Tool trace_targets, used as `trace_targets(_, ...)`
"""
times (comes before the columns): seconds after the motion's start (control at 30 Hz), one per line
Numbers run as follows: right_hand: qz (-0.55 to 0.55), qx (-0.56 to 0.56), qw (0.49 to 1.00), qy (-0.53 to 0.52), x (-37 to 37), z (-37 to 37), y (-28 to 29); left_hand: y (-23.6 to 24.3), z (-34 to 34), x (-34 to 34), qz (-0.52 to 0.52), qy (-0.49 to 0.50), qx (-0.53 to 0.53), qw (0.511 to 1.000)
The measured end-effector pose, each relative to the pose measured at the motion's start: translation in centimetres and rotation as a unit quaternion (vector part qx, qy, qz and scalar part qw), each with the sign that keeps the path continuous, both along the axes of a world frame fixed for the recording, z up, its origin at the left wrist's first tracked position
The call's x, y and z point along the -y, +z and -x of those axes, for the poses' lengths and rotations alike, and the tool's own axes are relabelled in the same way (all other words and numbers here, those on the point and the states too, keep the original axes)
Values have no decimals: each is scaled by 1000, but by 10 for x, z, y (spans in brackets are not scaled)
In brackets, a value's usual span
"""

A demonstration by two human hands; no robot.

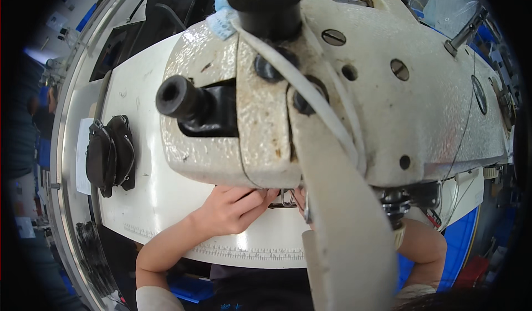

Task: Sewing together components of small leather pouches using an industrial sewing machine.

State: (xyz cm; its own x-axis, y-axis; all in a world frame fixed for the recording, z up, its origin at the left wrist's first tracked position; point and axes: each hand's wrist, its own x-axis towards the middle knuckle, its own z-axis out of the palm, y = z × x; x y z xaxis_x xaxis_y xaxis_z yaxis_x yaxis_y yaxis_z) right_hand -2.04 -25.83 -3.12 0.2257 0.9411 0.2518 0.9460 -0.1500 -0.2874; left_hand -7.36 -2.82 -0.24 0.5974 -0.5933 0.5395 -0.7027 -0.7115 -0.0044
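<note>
A cream sewing machine [377,117] fills the middle and right of the view. Below its head, my left hand [235,208] rests on the white table with its fingers bent together toward the needle area. Something dark shows at those fingertips, too small to name. Of my right hand [300,201] only some fingers appear, just across the metal presser parts [287,197] from the left hand. The machine's head and a pale strip [349,217] hanging in front hide the rest of it, so its grip cannot be seen.
Black zippered pouches [111,155] lie at the table's left side on a white sheet [83,145]. A printed ruler scale [244,251] runs along the near edge of the white table [160,200]. Left of the table is a bundle of black strips [94,250]. A metal rail [64,172] curves past.
</note>
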Motion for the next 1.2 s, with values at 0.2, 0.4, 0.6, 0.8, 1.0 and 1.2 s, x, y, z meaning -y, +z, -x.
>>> trace_targets(0.2,-22,15,999,-22,7,-2,5,9,-10,6,78,-29,-54,995)
trace_targets(0.4,-30,85,996,-23,7,1,15,-8,-7,0,1,-60,6,998)
trace_targets(0.6,-52,97,994,-23,11,0,13,2,-10,-5,-9,-77,-59,995)
trace_targets(0.8,-52,56,997,-31,9,0,9,8,-9,-11,18,-82,-207,975)
trace_targets(1.0,-40,60,992,-107,8,2,-31,-2,-25,-20,26,-87,-194,977)
trace_targets(1.2,-44,-42,987,-148,1,-4,-33,-9,-20,-24,54,-38,-206,976)
